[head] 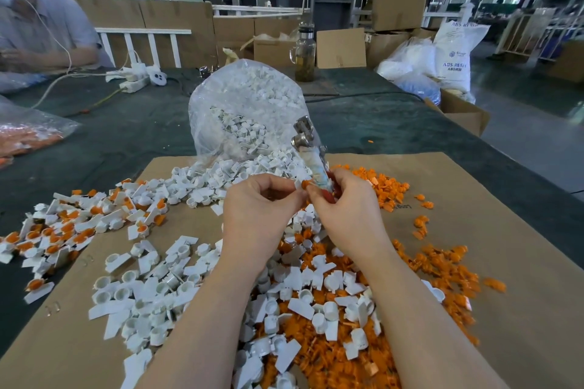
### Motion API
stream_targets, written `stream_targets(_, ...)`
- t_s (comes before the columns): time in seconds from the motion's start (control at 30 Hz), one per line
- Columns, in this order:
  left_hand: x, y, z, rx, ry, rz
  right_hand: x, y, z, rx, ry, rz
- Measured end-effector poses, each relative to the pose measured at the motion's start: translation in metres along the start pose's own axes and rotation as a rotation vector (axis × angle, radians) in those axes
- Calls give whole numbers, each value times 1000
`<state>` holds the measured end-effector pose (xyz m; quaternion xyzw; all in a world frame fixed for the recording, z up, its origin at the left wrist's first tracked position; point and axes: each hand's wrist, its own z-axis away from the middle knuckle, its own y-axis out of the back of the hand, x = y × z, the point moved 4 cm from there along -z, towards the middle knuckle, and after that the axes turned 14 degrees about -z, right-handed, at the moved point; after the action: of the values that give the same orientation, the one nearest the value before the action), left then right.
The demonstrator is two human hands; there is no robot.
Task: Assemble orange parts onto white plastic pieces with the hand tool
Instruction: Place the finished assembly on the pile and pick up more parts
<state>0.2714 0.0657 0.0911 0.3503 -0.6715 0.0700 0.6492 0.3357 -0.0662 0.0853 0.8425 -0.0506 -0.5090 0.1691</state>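
My left hand (259, 211) pinches a small white plastic piece (298, 184) with an orange part (305, 184) at its tip. My right hand (344, 208) grips the hand tool (311, 151), whose metal head points up and away, and its fingertips meet the orange part. Both hands hover above a cardboard sheet (493, 230). Loose white pieces (151, 290) lie below and left of my hands. Loose orange parts (442, 268) spread to the right and underneath. A heap of assembled white-and-orange pieces (72, 230) lies at the far left.
A clear bag of white pieces (249, 110) stands open behind my hands. A bag of orange parts (28, 136) lies at the left edge. Another person (41, 28) sits at the far left. A glass bottle (305, 54), power strips (136, 79) and cardboard boxes (461, 114) stand further back.
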Motion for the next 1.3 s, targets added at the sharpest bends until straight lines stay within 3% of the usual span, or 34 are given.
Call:
stream_targets(0.5,-4,2,-4,88,-17,-78,-3,-2,1,-58,24,9)
stream_targets(0.8,-8,5,-11,61,58,214,-3,6,2,-89,-74,-114)
stream_targets(1.3,-10,17,-18,105,-94,381,-8,1,9,-453,-167,-123)
